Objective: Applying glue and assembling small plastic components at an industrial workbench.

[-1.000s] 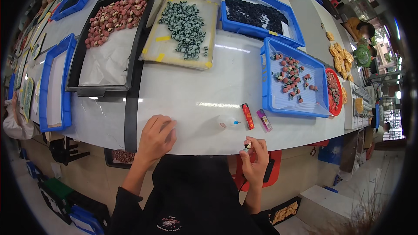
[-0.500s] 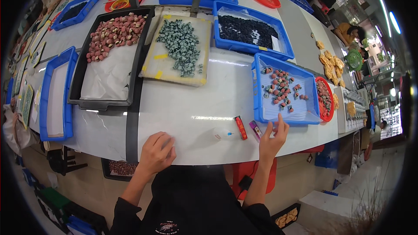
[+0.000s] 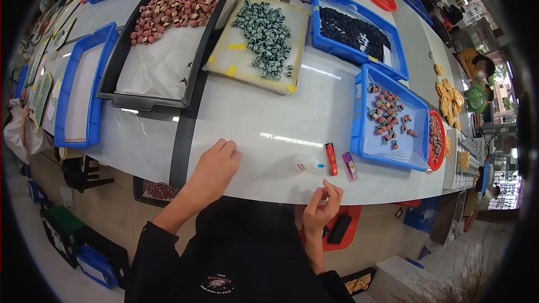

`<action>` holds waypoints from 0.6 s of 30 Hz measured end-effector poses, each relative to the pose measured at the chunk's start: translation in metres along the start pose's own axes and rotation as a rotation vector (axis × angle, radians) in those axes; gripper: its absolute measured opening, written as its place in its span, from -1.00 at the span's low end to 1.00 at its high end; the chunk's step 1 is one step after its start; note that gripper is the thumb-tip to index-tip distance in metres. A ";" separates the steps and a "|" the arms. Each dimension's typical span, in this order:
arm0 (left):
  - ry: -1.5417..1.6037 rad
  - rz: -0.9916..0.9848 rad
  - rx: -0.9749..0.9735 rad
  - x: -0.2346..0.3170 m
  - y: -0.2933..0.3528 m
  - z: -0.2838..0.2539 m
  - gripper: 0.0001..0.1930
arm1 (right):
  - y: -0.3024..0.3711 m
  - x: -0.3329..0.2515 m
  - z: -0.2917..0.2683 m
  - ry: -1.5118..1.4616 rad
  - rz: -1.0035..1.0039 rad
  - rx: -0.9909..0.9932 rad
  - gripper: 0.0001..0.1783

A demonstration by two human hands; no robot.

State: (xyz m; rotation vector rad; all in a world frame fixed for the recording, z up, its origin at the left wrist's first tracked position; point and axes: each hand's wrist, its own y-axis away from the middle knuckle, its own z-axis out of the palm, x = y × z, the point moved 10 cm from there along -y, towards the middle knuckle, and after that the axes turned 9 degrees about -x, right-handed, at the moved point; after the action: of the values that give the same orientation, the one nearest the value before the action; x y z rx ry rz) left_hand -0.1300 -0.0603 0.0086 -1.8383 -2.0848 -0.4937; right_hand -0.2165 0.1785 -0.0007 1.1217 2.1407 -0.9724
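Observation:
My left hand (image 3: pixel 216 171) hovers over the front edge of the white table, back upward and fingers curled closed; whatever they hold, if anything, is hidden. My right hand (image 3: pixel 323 207) is at the table edge, fingers loosely bent and a little apart, nothing visible in them. Just beyond it lie a clear bottle with a blue tip (image 3: pixel 309 164), a red tube-like packet (image 3: pixel 331 160) and a purple lighter-like item (image 3: pixel 350 166). Farther right, a blue tray (image 3: pixel 365 151) holds small pink-and-dark pieces (image 3: pixel 387 115).
Small green pieces (image 3: pixel 266 36) lie on a pale board (image 3: pixel 230 59) ahead. Left of it, a black tray (image 3: pixel 149 102) holds pink balls (image 3: pixel 174 11). A blue tray (image 3: pixel 407 67) of dark pieces, a red dish (image 3: pixel 435 160) and a blue tray (image 3: pixel 92 106) stand around.
My right hand has drawn back from beside the blue tray to the table edge, its fingers more bent. My left hand has moved slightly forward over the table. The view has shifted.

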 end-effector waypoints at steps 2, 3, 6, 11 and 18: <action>-0.057 0.016 -0.075 0.009 -0.003 -0.001 -0.88 | -0.003 0.002 -0.002 -0.020 0.008 0.003 -0.74; -0.116 0.031 -0.138 0.014 -0.005 0.003 -0.86 | -0.004 0.004 -0.003 -0.019 0.019 0.003 -0.74; -0.229 0.040 -0.242 0.018 -0.012 0.012 -0.81 | -0.004 0.003 -0.007 -0.024 -0.007 0.010 -0.73; -0.372 0.090 -0.358 0.025 -0.026 0.019 -0.77 | -0.002 0.008 -0.011 -0.028 0.021 0.046 -0.72; -0.424 0.166 -0.311 0.020 -0.032 0.026 -0.81 | 0.001 0.010 -0.014 -0.068 0.030 0.044 -0.74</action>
State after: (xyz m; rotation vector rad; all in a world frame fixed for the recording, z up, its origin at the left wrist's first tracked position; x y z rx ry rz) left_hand -0.1644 -0.0345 -0.0069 -2.4549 -2.1787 -0.4349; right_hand -0.2225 0.1944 0.0002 1.1218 2.0527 -1.0337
